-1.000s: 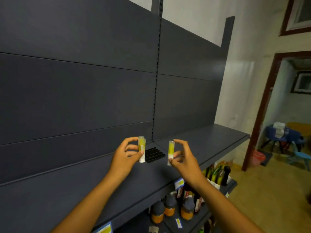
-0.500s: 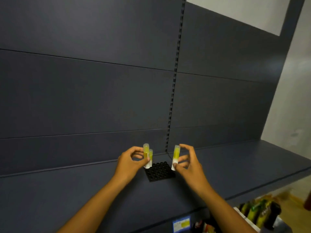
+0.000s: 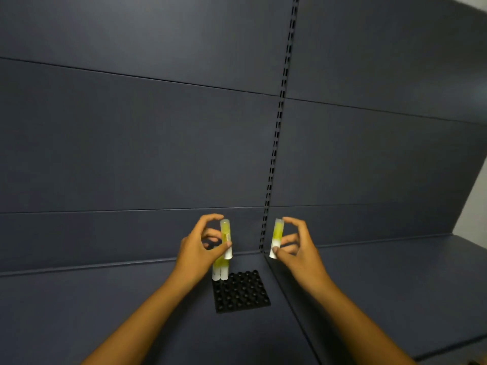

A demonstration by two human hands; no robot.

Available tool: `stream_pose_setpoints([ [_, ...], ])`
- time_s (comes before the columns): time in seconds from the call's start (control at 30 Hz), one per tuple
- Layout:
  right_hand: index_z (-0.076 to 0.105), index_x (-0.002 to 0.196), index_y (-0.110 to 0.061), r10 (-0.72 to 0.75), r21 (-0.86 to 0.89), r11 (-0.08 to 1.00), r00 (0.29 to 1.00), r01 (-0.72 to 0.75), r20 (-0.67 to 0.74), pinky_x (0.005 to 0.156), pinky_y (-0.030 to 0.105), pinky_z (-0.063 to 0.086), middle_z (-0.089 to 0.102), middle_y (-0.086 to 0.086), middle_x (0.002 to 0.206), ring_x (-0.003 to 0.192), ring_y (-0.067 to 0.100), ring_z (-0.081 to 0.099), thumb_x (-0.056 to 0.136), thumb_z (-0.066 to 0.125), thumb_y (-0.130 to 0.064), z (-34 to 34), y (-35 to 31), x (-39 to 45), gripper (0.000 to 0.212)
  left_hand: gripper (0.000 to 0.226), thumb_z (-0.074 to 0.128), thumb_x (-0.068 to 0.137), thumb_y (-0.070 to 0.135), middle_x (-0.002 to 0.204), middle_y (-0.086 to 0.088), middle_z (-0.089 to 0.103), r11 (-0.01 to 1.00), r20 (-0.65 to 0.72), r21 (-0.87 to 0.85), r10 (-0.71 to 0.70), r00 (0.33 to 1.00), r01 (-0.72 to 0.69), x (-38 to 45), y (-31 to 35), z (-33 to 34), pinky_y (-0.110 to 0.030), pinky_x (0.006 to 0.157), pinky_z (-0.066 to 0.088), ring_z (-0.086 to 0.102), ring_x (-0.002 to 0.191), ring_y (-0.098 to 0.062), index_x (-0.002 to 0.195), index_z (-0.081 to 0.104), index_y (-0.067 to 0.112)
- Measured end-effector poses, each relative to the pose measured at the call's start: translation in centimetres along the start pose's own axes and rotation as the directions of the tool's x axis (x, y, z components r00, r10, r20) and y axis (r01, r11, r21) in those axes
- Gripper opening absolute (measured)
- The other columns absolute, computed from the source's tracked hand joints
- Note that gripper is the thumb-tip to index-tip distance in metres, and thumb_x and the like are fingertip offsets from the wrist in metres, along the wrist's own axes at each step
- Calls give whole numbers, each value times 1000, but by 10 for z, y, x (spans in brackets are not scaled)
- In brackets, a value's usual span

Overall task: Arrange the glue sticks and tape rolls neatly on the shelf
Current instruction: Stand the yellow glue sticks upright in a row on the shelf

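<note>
Head view looks at a dark grey shelf (image 3: pixel 131 312) with a panelled back wall (image 3: pixel 131 140) and a slotted upright (image 3: pixel 276 143) running down to about the centre. On the shelf, at 6 o'clock from the frame's middle, lies a black tray (image 3: pixel 243 293) full of round sockets.

At the tray's far-left corner, its 11 o'clock, two glue sticks (image 3: pixel 219 270) stand upright and touching each other, white bases down, yellow-green above. Whether they sit in sockets or just at the tray's edge I cannot tell.

Left hand (image 3: pixel 196 251) is at 10 o'clock from the tray. Its thumb and curled fingers pinch a third stick (image 3: pixel 226 238), upright with its clear cap on top, directly above the standing pair and partly overlapping them in view; I cannot tell if it touches them.

Right hand (image 3: pixel 297 248) is at 1 o'clock from the tray, just right of the upright's foot. Its thumb presses near the white base of a fourth stick (image 3: pixel 276 238) and its forefinger curls over the capped top, so the stick is gripped end to end, leaning slightly, clear of the shelf and apart from the tray.

Both bare forearms reach in from the bottom edge. At 3 o'clock a sliver of pale wall (image 3: pixel 474 206) shows past the shelving.
</note>
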State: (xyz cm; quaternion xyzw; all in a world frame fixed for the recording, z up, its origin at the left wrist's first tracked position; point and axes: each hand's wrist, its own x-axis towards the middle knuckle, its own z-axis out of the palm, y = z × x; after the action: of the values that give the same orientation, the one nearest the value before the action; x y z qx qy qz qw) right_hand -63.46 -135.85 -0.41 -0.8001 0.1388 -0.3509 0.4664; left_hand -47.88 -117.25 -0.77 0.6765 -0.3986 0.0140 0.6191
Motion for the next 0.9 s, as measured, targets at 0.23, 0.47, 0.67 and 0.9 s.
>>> stream_pose_setpoints([
  [0.23,44,130,-37,0,64,998,995,-7,97,73,27,55,64,8,93,76,16,69,85,69,-3,-1,20,20,62,46,77,82,21,84,8,66,957,-21,280,89,996,-79,-4,2,10,-16,77,49,64,88,-8,116,54,43],
  [0.47,45,129,-37,-11,135,991,981,-15,193,71,26,54,63,9,93,76,18,69,85,69,0,-9,38,36,62,45,82,74,25,85,16,66,902,-71,432,51,996,-16,-1,-4,32,-26,80,51,62,88,-1,107,58,45],
  [0.67,45,129,-38,-6,163,986,969,-35,245,75,31,57,62,9,94,76,18,69,85,68,0,-4,53,41,63,45,86,69,27,87,20,64,857,-20,515,23,1000,-10,7,-21,39,-26,84,49,58,93,-1,105,61,39],
  [0.9,44,129,-38,-14,164,986,961,-33,275,76,34,58,60,11,96,80,22,68,84,69,0,13,60,39,64,43,84,69,31,98,14,51,817,20,576,-40,999,21,1,-35,37,-18,83,46,55,94,-2,102,58,39],
])
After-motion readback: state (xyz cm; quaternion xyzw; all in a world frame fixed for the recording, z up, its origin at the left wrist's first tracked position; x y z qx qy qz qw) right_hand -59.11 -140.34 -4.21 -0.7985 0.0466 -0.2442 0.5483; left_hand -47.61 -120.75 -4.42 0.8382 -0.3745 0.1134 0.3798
